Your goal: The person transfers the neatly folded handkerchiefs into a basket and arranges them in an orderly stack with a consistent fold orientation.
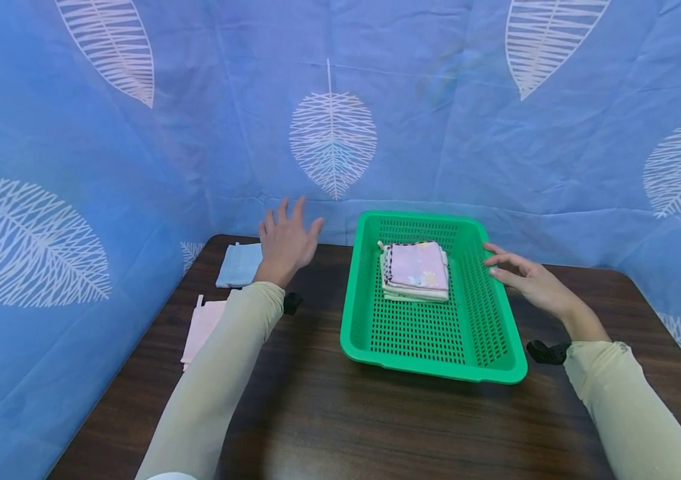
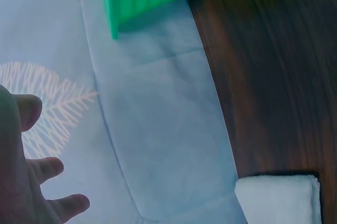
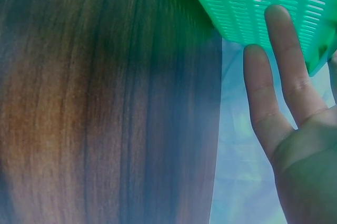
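Observation:
My left hand (image 1: 286,247) is held up with fingers spread and nothing in it, just right of a folded light blue cloth (image 1: 240,265). That cloth's white-looking corner (image 2: 279,200) shows at the bottom of the left wrist view. My right hand (image 1: 532,283) is at the right rim of a green perforated plastic basket (image 1: 370,357), its extended fingers (image 3: 287,50) overlapping the outer wall in the right wrist view. Inside the basket lies a neat stack of folded cloths (image 1: 417,267), a pink patterned one with a dark checked edge on top.
A folded pink cloth (image 1: 202,327) lies on the left of the dark wooden table (image 1: 412,427), partly hidden behind my left sleeve. Blue fabric with white leaf prints (image 1: 244,133) hangs behind the table and along its sides.

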`<state>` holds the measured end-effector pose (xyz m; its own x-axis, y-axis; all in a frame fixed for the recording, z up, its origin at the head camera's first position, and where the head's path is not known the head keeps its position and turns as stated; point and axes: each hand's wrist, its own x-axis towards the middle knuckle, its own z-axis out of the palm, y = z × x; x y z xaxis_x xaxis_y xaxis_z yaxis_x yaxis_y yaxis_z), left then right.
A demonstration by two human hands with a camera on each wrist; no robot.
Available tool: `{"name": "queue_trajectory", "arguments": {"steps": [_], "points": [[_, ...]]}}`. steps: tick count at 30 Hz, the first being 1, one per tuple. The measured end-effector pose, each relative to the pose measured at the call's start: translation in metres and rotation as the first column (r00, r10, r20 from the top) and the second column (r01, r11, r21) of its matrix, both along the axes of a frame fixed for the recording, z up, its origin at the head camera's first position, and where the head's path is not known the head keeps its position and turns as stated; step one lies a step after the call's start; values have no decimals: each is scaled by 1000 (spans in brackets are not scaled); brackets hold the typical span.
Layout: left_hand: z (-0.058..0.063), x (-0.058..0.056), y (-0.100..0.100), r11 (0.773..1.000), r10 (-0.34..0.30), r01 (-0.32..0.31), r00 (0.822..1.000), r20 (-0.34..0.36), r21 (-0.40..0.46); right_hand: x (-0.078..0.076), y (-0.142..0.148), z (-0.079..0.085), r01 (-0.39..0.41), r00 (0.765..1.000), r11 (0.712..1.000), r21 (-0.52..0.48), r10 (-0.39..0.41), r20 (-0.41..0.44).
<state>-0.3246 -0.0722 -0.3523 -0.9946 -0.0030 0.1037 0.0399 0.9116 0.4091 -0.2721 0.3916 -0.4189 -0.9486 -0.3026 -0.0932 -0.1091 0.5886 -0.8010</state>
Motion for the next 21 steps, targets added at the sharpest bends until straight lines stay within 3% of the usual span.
{"name": "queue_trajectory", "arguments": {"steps": [21], "points": [[-10,-8,-50,988,138,-135,990,35,-80,0,-1,-2,-4,1000,999,44,4,-6]]}}
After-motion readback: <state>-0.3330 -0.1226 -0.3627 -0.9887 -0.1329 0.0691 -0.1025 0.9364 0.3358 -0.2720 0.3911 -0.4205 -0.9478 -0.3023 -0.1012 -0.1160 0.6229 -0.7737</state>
